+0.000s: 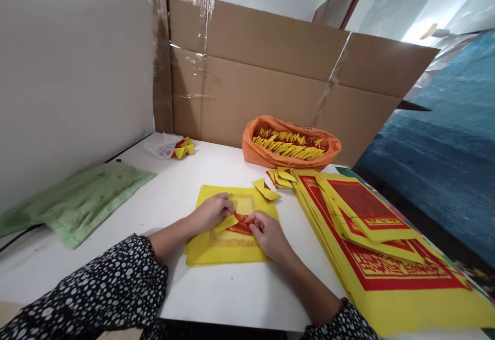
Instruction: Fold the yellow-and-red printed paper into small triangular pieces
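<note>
Both hands work over a stack of yellow paper sheets on the white table. Between them is a partly folded red and yellow paper piece. My left hand pinches its yellow left part, fingers closed. On the other side, my right hand has thumb and fingers closed on the red right end. A finished-looking folded piece lies at the upper right corner of the yellow stack, with several more folded pieces just beyond it.
An orange bag full of folded papers stands at the back. Large red and yellow sheets are piled on the right. A green cloth lies left; a clear plastic bag and folded pieces sit back left. Cardboard walls the rear.
</note>
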`<state>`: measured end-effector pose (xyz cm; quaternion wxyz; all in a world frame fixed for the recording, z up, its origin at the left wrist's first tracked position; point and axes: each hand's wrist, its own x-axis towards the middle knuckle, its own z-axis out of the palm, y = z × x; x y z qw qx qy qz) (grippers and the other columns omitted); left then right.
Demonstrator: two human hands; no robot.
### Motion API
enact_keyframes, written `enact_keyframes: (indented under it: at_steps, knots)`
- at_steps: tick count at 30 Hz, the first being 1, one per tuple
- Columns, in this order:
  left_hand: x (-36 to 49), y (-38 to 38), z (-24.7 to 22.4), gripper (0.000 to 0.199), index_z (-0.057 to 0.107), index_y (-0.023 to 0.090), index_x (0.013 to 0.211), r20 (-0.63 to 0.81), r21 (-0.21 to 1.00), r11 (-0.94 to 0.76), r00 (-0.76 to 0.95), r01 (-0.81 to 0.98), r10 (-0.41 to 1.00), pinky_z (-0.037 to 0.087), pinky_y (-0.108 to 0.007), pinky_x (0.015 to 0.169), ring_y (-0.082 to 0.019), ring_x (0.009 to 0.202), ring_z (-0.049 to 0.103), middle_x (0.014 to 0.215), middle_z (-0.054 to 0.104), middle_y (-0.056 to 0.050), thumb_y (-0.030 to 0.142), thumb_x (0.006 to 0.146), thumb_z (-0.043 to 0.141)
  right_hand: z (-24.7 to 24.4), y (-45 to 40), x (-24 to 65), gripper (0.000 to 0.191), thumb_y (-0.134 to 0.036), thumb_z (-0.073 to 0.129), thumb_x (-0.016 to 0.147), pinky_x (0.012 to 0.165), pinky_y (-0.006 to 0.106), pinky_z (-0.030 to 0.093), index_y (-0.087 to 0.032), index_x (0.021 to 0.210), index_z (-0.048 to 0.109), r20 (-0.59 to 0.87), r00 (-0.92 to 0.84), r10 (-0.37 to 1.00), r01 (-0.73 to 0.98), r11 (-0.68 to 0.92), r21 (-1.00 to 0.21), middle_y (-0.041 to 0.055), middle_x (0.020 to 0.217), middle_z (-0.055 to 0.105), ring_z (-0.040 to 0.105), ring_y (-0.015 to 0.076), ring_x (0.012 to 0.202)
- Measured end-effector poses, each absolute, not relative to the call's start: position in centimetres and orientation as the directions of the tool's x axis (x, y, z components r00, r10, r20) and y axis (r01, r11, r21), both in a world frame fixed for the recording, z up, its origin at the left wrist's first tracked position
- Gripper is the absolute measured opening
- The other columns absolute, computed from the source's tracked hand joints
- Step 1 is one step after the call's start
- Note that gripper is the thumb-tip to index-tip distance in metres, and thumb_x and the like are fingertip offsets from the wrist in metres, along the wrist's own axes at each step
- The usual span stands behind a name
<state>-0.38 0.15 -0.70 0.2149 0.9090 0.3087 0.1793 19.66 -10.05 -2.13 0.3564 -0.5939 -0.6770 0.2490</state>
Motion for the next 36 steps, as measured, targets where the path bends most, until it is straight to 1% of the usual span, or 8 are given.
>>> enact_keyframes:
  at_steps: [7, 15, 19, 22, 25, 27, 30, 36]
  knots:
    - [-0.4, 0.0, 0.3, 0.02, 0.07, 0.018, 0.081, 0.119, 0.57, -0.668, 0.757, 0.478, 0.643, 0.043, -0.024, 0.064, -0.015, 0.07, 0.058, 0.083, 0.06, -0.004, 0.01, 0.082, 0.052, -1.8, -10.2, 19.8, 0.018, -0.018, 0.049, 0.081, 0.057, 0.025, 0.037, -0.022, 0.088, 0.065, 0.173, -0.038, 0.984, 0.642, 0.157, -0.751, -0.0029, 0.062, 0.049, 0.047, 0.0155, 0.058]
    - [-0.2, -0.1, 0.2, 0.02, 0.069, 0.019, 0.081, 0.102, 0.539, -0.643, 0.716, 0.544, 0.691, 0.043, -0.026, 0.065, -0.017, 0.072, 0.058, 0.081, 0.059, -0.003, 0.008, 0.08, 0.053, -1.9, -10.2, 19.6, 0.02, -0.016, 0.047, 0.082, 0.064, 0.027, 0.041, -0.023, 0.092, 0.063, 0.205, -0.015, 0.979, 0.638, 0.167, -0.752, -0.0006, 0.075, 0.058, 0.054, 0.0167, 0.067]
    - [-0.1, -0.4, 0.2, 0.029, 0.071, 0.021, 0.096, 0.111, 0.483, -0.664, 0.712, 0.571, 0.693, 0.042, -0.028, 0.066, -0.018, 0.073, 0.056, 0.08, 0.057, -0.002, 0.005, 0.081, 0.052, -1.9, -10.2, 19.5, 0.028, -0.012, 0.046, 0.083, 0.073, 0.029, 0.045, -0.024, 0.102, 0.063, 0.213, -0.021, 0.977, 0.641, 0.177, -0.747, 0.0012, 0.088, 0.063, 0.058, 0.018, 0.078]
    - [-0.1, -1.2, 0.3, 0.031, 0.071, 0.025, 0.104, 0.23, 0.308, -0.791, 0.766, 0.528, 0.601, 0.043, -0.034, 0.076, -0.023, 0.087, 0.054, 0.09, 0.058, -0.006, 0.008, 0.087, 0.052, -2.3, -10.2, 19.5, 0.037, -0.01, 0.043, 0.086, 0.083, 0.031, 0.046, -0.023, 0.113, 0.064, 0.239, -0.076, 0.968, 0.673, 0.227, -0.704, 0.0045, 0.097, 0.061, 0.058, 0.0187, 0.087]
    - [-0.6, -2.0, 0.2, 0.025, 0.068, 0.021, 0.11, 0.277, 0.186, -0.918, 0.878, 0.35, 0.391, 0.043, -0.038, 0.085, -0.026, 0.097, 0.051, 0.1, 0.059, -0.01, 0.018, 0.095, 0.048, -3.1, -10.3, 19.5, 0.036, -0.015, 0.042, 0.092, 0.08, 0.031, 0.047, -0.024, 0.115, 0.067, 0.237, -0.102, 0.966, 0.754, 0.231, -0.615, 0.0055, 0.091, 0.054, 0.056, 0.019, 0.084]
    - [-1.1, -2.0, -0.1, 0.031, 0.062, 0.016, 0.12, 0.261, 0.211, -0.953, 0.927, 0.217, 0.269, 0.044, -0.036, 0.089, -0.024, 0.098, 0.052, 0.102, 0.061, -0.011, 0.019, 0.099, 0.04, -3.7, -10.5, 19.6, 0.032, -0.022, 0.044, 0.096, 0.075, 0.032, 0.047, -0.028, 0.117, 0.067, 0.245, -0.095, 0.965, 0.815, 0.216, -0.537, 0.0049, 0.088, 0.05, 0.052, 0.02, 0.082]
    - [-2.3, -1.4, -0.6, 0.037, 0.055, 0.016, 0.132, 0.277, 0.273, -0.955, 0.942, 0.114, 0.192, 0.044, -0.032, 0.094, -0.022, 0.107, 0.054, 0.119, 0.061, -0.013, 0.017, 0.1, 0.038, -3.8, -11.0, 19.9, 0.033, -0.026, 0.047, 0.096, 0.076, 0.034, 0.044, -0.036, 0.124, 0.063, 0.254, -0.105, 0.961, 0.883, 0.208, -0.422, 0.0056, 0.092, 0.051, 0.049, 0.0225, 0.086]
    - [-3.7, -0.4, 0.4, 0.045, 0.045, 0.026, 0.143, 0.176, 0.303, -0.948, 0.972, 0.098, 0.156, 0.037, -0.04, 0.105, -0.025, 0.129, 0.046, 0.146, 0.047, -0.01, 0.022, 0.098, 0.046, -2.0, -11.9, 21.1, 0.046, -0.021, 0.062, 0.088, 0.085, 0.046, 0.04, -0.044, 0.128, 0.059, 0.148, -0.043, 0.988, 0.966, 0.079, -0.244, 0.0097, 0.127, 0.051, 0.047, 0.0318, 0.106]
